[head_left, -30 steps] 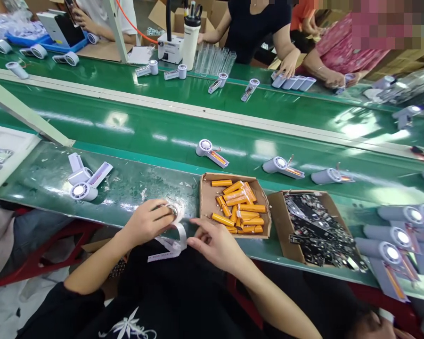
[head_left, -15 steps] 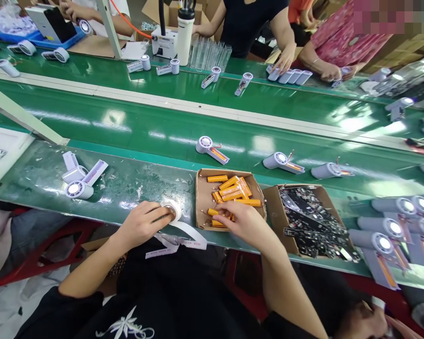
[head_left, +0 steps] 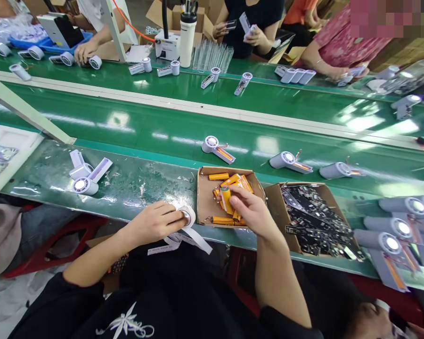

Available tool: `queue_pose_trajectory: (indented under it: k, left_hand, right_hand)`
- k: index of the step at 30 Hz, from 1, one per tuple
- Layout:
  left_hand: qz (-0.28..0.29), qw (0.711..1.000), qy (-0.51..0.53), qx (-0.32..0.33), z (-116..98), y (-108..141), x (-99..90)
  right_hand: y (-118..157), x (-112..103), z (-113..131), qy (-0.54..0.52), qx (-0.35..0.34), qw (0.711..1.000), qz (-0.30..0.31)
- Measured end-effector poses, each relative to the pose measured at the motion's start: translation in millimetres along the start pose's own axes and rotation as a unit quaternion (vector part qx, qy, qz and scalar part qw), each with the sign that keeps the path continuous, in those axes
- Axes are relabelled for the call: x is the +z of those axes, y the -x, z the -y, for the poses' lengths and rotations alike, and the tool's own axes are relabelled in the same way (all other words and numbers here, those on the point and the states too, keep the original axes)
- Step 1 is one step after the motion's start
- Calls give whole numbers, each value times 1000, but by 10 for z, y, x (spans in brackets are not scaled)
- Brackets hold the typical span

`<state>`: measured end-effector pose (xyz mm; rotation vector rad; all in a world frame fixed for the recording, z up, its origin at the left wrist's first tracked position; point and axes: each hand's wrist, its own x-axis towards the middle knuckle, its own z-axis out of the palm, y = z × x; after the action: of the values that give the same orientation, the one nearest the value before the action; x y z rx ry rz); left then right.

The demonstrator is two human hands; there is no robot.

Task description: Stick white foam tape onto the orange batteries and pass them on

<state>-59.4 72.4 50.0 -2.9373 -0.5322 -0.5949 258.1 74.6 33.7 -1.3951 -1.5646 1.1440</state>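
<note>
My left hand (head_left: 159,220) is closed on a roll of white tape (head_left: 188,217) at the bench's front edge. A loose strip of tape (head_left: 199,241), partly printed, hangs from the roll over the edge. Between the thumb and fingers of my right hand (head_left: 252,209) is an orange cylindrical battery (head_left: 226,200), tilted upright above a cardboard box (head_left: 205,200). More orange batteries (head_left: 219,177) with short wires lie in that box. Just right of it, another cardboard box (head_left: 273,197) holds a heap of black circuit boards (head_left: 313,219).
Lilac fan housings (head_left: 85,184) lie on the bench at left, and several fans with wired batteries (head_left: 388,242) crowd the right end. Opened fans (head_left: 211,144) rest on the green belt (head_left: 151,117). Across it, co-workers handle parts behind a white bottle (head_left: 187,40). A slanted post (head_left: 28,110) stands left.
My right hand has lifted a battery out of the pile and tipped it up. My left hand with the tape roll has shifted slightly right. Co-workers across the belt have moved their hands.
</note>
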Motion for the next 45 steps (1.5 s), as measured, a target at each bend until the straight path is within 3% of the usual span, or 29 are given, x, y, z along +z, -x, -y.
queue_pose_trajectory:
  k: [3,8,12,16,20,24,33,40,45]
  left_hand:
    - [12,1000,-13,8,-2,-37,-22]
    - [19,999,-33,26,1,-162,-32]
    - [40,998,-33,38,28,-273,-60]
    - [38,997,-46,51,23,-354,-98]
    - [1,999,-6,-47,-73,-454,0]
    - [-72,986,-12,-149,-149,-545,212]
    - [-79,987,-55,-125,-170,-512,280]
    - [-125,978,-75,-152,-381,-547,355]
    - [-132,970,-33,-203,-410,-632,496]
  right_hand:
    - [172,169,47,-114,27,993,12]
    - [313,411,226,-3,10,998,65]
    - [345,416,334,68,-16,992,103]
    - [348,357,288,4,8,994,110]
    - [310,469,202,-184,42,982,-26]
    - [280,589,223,-233,28,963,-130]
    - [292,548,142,-252,20,946,-203]
    - [218,877,195,-296,-9,888,-353]
    - [284,1132,118,-317,-28,860,-398]
